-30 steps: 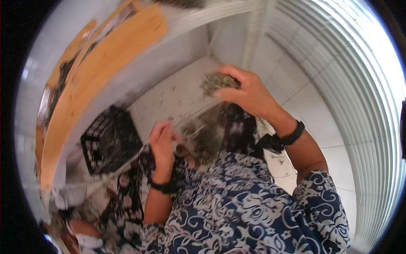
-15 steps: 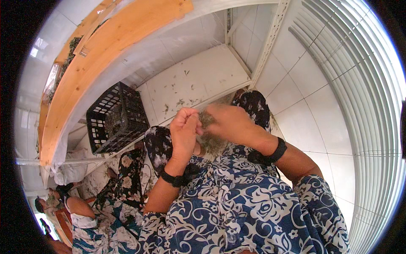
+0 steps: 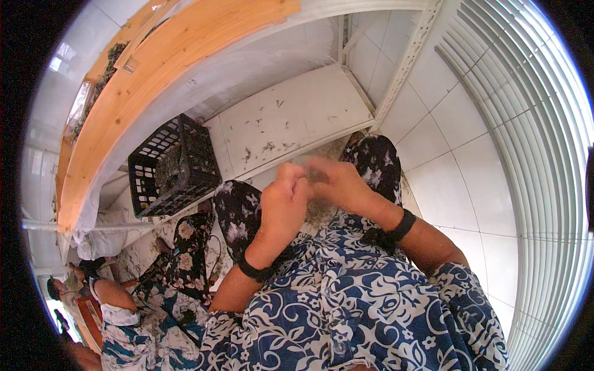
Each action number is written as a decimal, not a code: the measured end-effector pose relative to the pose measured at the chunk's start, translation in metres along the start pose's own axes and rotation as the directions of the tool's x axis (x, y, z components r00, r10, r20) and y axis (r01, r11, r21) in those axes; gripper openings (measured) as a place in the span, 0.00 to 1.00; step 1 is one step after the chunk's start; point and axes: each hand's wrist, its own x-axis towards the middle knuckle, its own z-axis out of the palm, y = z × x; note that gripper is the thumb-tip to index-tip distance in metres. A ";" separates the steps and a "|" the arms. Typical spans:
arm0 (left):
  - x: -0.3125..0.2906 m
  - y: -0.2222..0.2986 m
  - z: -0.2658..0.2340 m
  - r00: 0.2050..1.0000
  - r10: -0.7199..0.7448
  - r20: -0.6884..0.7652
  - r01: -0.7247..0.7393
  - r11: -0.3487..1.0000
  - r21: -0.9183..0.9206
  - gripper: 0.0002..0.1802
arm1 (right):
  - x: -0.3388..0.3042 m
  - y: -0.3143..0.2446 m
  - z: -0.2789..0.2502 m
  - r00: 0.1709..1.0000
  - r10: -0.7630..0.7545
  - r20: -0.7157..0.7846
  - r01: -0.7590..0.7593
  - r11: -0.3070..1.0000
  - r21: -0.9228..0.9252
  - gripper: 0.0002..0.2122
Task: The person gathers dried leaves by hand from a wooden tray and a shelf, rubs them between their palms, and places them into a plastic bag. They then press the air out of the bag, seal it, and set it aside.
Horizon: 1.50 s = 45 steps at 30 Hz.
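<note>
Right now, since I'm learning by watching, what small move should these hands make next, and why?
Perhaps draw the right hand slightly away from the left hand. They are close together and blurred, and the dull green material in the right hand's curl is partly hidden, so a small gap would likely show what each holds.

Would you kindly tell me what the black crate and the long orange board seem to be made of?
Black crate: probably moulded plastic, dull finish, judging by its regular rows of openings. Long orange board: apparently wood, smooth-looking, from its grain and small dark knots.
</note>
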 end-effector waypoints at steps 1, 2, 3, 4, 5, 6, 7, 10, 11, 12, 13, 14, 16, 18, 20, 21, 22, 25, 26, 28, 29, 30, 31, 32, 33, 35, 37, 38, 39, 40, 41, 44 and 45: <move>-0.002 0.004 -0.004 0.998 0.041 0.055 -0.051 0.980 0.192 0.04 | -0.001 0.002 0.001 1.000 0.000 0.001 0.000 1.000 0.001 0.16; -0.004 0.007 -0.007 0.991 0.070 0.116 -0.109 0.921 0.375 0.04 | -0.002 0.006 0.004 0.999 -0.042 0.007 0.043 0.998 -0.046 0.15; -0.005 0.011 -0.008 0.991 0.067 0.115 -0.106 0.920 0.377 0.04 | -0.003 0.008 0.006 0.996 -0.085 0.017 0.086 0.992 -0.091 0.15; -0.007 0.014 -0.011 0.988 0.093 0.126 -0.139 0.889 0.436 0.03 | -0.003 0.006 0.008 0.996 -0.089 0.022 0.091 0.992 -0.086 0.15; -0.009 0.016 -0.014 0.983 0.117 0.139 -0.171 0.853 0.493 0.02 | -0.002 0.002 0.010 0.992 -0.123 0.033 0.125 0.986 -0.109 0.15; -0.012 0.014 -0.016 0.985 0.112 0.133 -0.164 0.851 0.499 0.02 | -0.001 -0.001 0.012 0.987 -0.156 0.045 0.161 0.978 -0.132 0.15; -0.013 0.009 -0.017 0.991 0.058 0.117 -0.089 0.955 0.283 0.02 | 0.000 -0.002 0.016 0.985 -0.162 0.050 0.167 0.978 -0.126 0.15; -0.021 0.009 -0.028 0.992 -0.082 0.098 0.088 0.994 -0.057 0.02 | 0.005 -0.007 0.025 0.973 -0.158 0.169 0.185 0.971 -0.153 0.15; -0.024 0.010 -0.032 0.982 -0.162 0.100 0.178 0.969 -0.170 0.03 | 0.007 -0.011 0.029 0.971 -0.158 0.178 0.186 0.970 -0.155 0.17; -0.027 0.009 -0.038 0.982 -0.167 0.090 0.180 0.969 -0.167 0.03 | 0.008 -0.014 0.031 0.969 -0.158 0.188 0.188 0.970 -0.157 0.18; -0.030 0.006 -0.044 0.978 -0.190 0.086 0.203 0.962 -0.181 0.03 | 0.009 -0.016 0.033 0.967 -0.165 0.196 0.196 0.969 -0.152 0.18; -0.034 0.003 -0.050 0.974 -0.213 0.081 0.225 0.954 -0.197 0.04 | 0.010 -0.019 0.035 0.975 -0.082 0.207 0.093 0.995 -0.044 0.19; -0.041 -0.004 -0.058 0.950 -0.303 0.072 0.311 0.922 -0.230 0.05 | 0.013 -0.024 0.039 0.971 -0.006 0.240 -0.010 0.998 0.064 0.21; -0.047 -0.006 -0.067 0.907 -0.410 0.101 0.416 0.829 -0.373 0.05 | 0.018 -0.030 0.043 0.955 -0.030 0.295 -0.020 0.986 0.164 0.25; -0.056 -0.007 -0.077 0.878 -0.468 0.097 0.459 0.770 -0.443 0.05 | 0.020 -0.041 0.048 0.940 -0.073 0.332 0.014 0.984 0.177 0.25; -0.060 -0.008 -0.082 0.867 -0.493 0.078 0.471 0.758 -0.452 0.04 | 0.022 -0.045 0.052 0.930 -0.104 0.353 0.039 0.982 0.187 0.24; -0.064 -0.011 -0.084 0.855 -0.514 0.063 0.482 0.746 -0.460 0.03 | 0.023 -0.044 0.058 0.925 -0.112 0.364 0.044 0.981 0.189 0.24; -0.075 -0.020 -0.088 0.912 -0.403 -0.073 0.371 0.889 -0.268 0.02 | 0.025 -0.046 0.066 0.904 -0.269 0.332 0.239 0.963 0.127 0.18; -0.077 -0.018 -0.090 0.908 -0.411 -0.084 0.375 0.885 -0.277 0.02 | 0.026 -0.053 0.063 0.886 -0.281 0.368 0.273 0.959 0.076 0.15; -0.082 -0.015 -0.095 0.938 -0.312 -0.151 0.298 0.949 -0.108 0.02 | 0.027 -0.068 0.057 0.862 -0.295 0.413 0.314 0.949 0.024 0.13; -0.083 -0.012 -0.098 0.936 -0.314 -0.160 0.299 0.947 -0.113 0.02 | 0.026 -0.075 0.054 0.857 -0.297 0.422 0.328 0.945 -0.001 0.12; -0.083 -0.007 -0.102 0.922 -0.359 -0.143 0.344 0.932 -0.118 0.02 | 0.026 -0.080 0.053 0.853 -0.298 0.429 0.342 0.939 -0.028 0.11; -0.083 -0.005 -0.105 0.906 -0.404 -0.125 0.390 0.913 -0.123 0.02 | 0.027 -0.079 0.054 0.848 -0.299 0.438 0.345 0.938 -0.029 0.11; -0.085 -0.011 -0.105 0.904 -0.408 -0.131 0.392 0.911 -0.130 0.02 | 0.028 -0.078 0.056 0.853 -0.280 0.439 0.356 0.930 -0.097 0.14; -0.086 -0.020 -0.103 0.908 -0.397 -0.134 0.377 0.913 -0.155 0.01 | 0.029 -0.077 0.059 0.860 -0.262 0.439 0.364 0.916 -0.166 0.17; -0.088 -0.026 -0.097 0.914 -0.382 -0.136 0.355 0.916 -0.186 0.02 | 0.029 -0.069 0.063 0.861 -0.264 0.436 0.364 0.917 -0.163 0.17; -0.089 -0.026 -0.093 0.946 -0.255 -0.199 0.266 0.964 0.026 0.06 | 0.031 -0.063 0.066 0.861 -0.267 0.433 0.364 0.918 -0.158 0.16; -0.090 -0.031 -0.094 0.945 -0.255 -0.203 0.265 0.964 0.023 0.06 | 0.032 -0.062 0.067 0.862 -0.247 0.443 0.335 0.933 -0.133 0.16; -0.093 -0.040 -0.095 0.946 -0.270 -0.182 0.270 0.963 -0.027 0.07 | 0.033 -0.060 0.068 0.862 -0.227 0.454 0.305 0.946 -0.107 0.16; -0.095 -0.049 -0.095 0.946 -0.282 -0.160 0.273 0.959 -0.077 0.08 | 0.034 -0.056 0.070 0.860 -0.227 0.457 0.308 0.945 -0.110 0.16; -0.096 -0.056 -0.093 0.945 -0.282 -0.163 0.273 0.959 -0.080 0.08 | 0.036 -0.051 0.071 0.869 -0.209 0.448 0.285 0.953 -0.108 0.16; -0.100 -0.066 -0.088 0.944 -0.322 -0.076 0.271 0.885 -0.379 0.09 | 0.035 -0.044 0.073 0.888 -0.171 0.428 0.234 0.967 -0.100 0.17; -0.100 -0.065 -0.086 0.923 -0.374 -0.086 0.310 0.860 -0.405 0.09 | 0.035 -0.043 0.073 0.897 -0.150 0.415 0.206 0.974 -0.093 0.18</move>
